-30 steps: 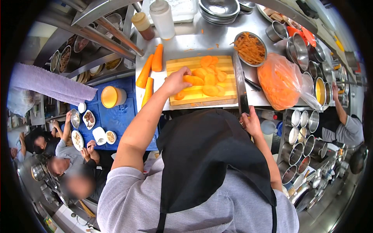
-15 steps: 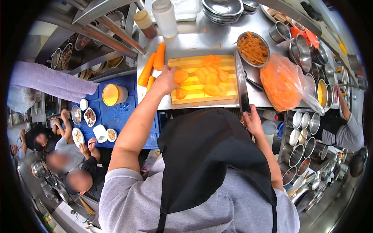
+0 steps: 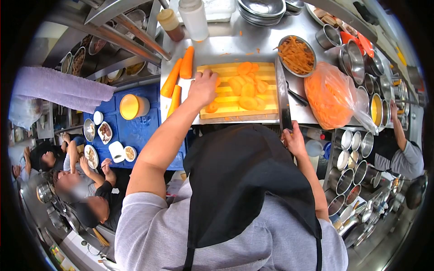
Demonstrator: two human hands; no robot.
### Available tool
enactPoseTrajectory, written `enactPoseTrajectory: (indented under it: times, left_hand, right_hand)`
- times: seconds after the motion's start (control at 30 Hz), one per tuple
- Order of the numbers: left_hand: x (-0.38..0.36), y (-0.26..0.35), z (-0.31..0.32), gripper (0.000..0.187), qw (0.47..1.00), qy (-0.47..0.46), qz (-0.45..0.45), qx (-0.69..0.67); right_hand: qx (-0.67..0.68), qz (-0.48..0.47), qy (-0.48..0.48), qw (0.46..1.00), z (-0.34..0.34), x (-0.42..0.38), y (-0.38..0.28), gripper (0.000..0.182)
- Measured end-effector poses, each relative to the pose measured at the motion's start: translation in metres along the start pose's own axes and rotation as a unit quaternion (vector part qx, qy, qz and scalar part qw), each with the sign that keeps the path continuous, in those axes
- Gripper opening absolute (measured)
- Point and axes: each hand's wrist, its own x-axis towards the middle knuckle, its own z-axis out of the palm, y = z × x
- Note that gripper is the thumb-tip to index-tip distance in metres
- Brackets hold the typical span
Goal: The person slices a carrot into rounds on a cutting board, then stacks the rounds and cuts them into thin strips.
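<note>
My left hand (image 3: 203, 88) is over the left part of the wooden cutting board (image 3: 246, 116), its fingers bent down around carrot slices (image 3: 218, 81) that it mostly hides. A spread of overlapping carrot slices (image 3: 247, 89) lies mid-board, and another slice (image 3: 211, 107) is near my wrist. In my right hand (image 3: 294, 139) is the handle of a knife (image 3: 283, 101). Its broad blade points away from me along the board's right edge. Peeled carrots (image 3: 186, 62) lie on the steel counter left of the board.
Right of the board are a bowl of carrot strips (image 3: 296, 55), a black-handled utensil (image 3: 296, 95) and a plastic bag of shredded carrot (image 3: 329, 97). Squeeze bottles (image 3: 193, 20) and stacked metal bowls (image 3: 262, 11) stand behind. Co-workers sit by a blue table (image 3: 151, 156); another person (image 3: 400, 149) is far right.
My left hand has moved right and slightly away from me, onto the slices it was beside. The knife and my right hand stay nearly still. At the blue table, people's hands have shifted.
</note>
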Motion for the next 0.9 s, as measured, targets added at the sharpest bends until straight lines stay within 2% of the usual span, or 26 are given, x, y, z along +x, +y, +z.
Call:
enactPoseTrajectory:
  times: [0.1, 0.2, 0.3, 0.37, 0.5, 0.57, 0.7, 0.83, 0.9]
  left_hand:
    - [0.006, -0.003, 0.005, 0.056, 1.000, -0.003, -0.005, 0.003]
    - [0.000, -0.006, 0.000, 0.045, 0.999, -0.023, 0.005, -0.021]
    - [-0.005, -0.004, -0.002, 0.051, 0.999, -0.028, 0.028, 0.000]
    - [-0.008, 0.011, -0.006, 0.060, 0.998, 0.046, 0.021, 0.049]
    - [0.010, 0.048, -0.015, 0.073, 0.995, 0.027, 0.092, -0.019]
    - [0.010, 0.072, -0.016, 0.078, 0.984, -0.041, 0.151, -0.090]
    - [-0.010, 0.102, -0.007, 0.082, 0.987, -0.011, 0.163, 0.007]
    - [-0.004, 0.084, 0.020, 0.077, 0.986, -0.008, 0.165, 0.021]
    - [-0.004, 0.073, 0.025, 0.064, 0.986, 0.022, 0.164, -0.005]
  right_hand:
    - [0.008, 0.002, -0.007, 1.000, 0.000, 0.000, 0.001, 0.024]
    - [0.023, 0.004, 0.000, 1.000, -0.002, -0.003, 0.002, 0.025]
    - [0.019, -0.001, 0.018, 1.000, -0.002, -0.006, 0.007, 0.027]
    - [0.020, -0.001, 0.021, 1.000, -0.001, -0.009, 0.009, 0.028]
    - [0.004, -0.007, 0.016, 1.000, -0.001, -0.009, 0.015, 0.030]
    - [0.015, -0.002, 0.013, 1.000, -0.001, -0.009, 0.015, 0.030]
    - [0.025, -0.007, 0.025, 0.999, 0.000, -0.012, 0.004, 0.029]
    - [0.039, -0.003, 0.028, 0.999, -0.001, -0.013, 0.015, 0.029]
    - [0.039, 0.007, 0.026, 0.999, -0.001, -0.014, 0.018, 0.027]
